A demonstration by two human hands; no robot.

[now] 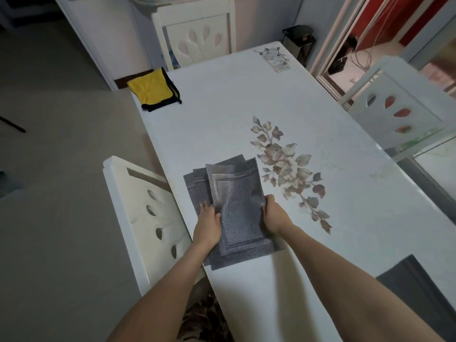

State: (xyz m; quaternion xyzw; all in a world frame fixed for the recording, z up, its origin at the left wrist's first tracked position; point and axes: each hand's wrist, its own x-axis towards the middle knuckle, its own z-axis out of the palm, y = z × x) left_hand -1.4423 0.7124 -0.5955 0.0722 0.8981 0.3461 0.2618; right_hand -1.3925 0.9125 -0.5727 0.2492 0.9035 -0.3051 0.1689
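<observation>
A loose stack of grey woven placemats lies near the left edge of the white table, the mats fanned slightly out of line. My left hand rests flat on the stack's left side with fingers spread. My right hand grips the right edge of the top mat, fingers curled over it.
A yellow cloth with black trim lies at the table's far left corner. A small card sits at the far end. Another grey mat lies at the near right. White chairs stand at the left, far end and right.
</observation>
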